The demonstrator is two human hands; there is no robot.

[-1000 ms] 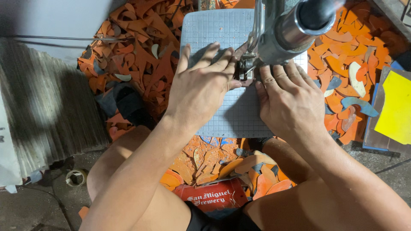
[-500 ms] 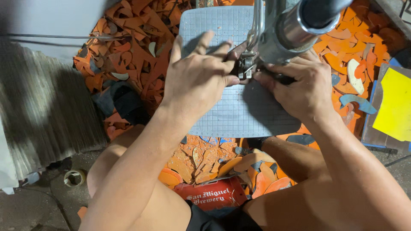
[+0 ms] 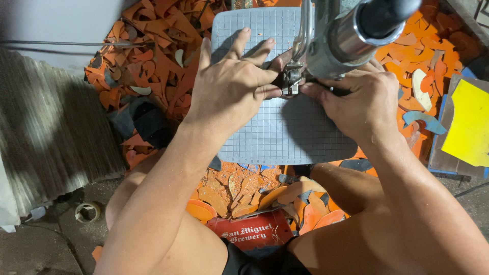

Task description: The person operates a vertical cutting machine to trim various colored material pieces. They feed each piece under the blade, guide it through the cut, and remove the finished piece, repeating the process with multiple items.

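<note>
One grey gridded work plate (image 3: 285, 137) was seen at the middle of the scene, with one shiny metal machine arm (image 3: 356, 35) reaching over its far right part. Two hands were laid on the plate. The left hand (image 3: 232, 89) was spread flat, palm down, its fingers fanned toward the far side and its thumb and forefinger drawn in toward the small metal foot (image 3: 290, 81) of the machine. The right hand (image 3: 364, 102) was curled on the right of that foot, its fingertips pressed together on a small dark piece (image 3: 331, 91) held down on the plate just beside the foot; the piece was mostly hidden, so its shape could not be told. Both forearms were stretched from the near edge toward the plate.

Many orange offcuts (image 3: 158, 56) were heaped on the floor to the left and right of the plate, too many to be counted. One red crate (image 3: 254, 234) was placed near, between the knees, and more orange scraps were piled in and behind it. One yellow sheet (image 3: 468, 127) was lying at the far right edge.
</note>
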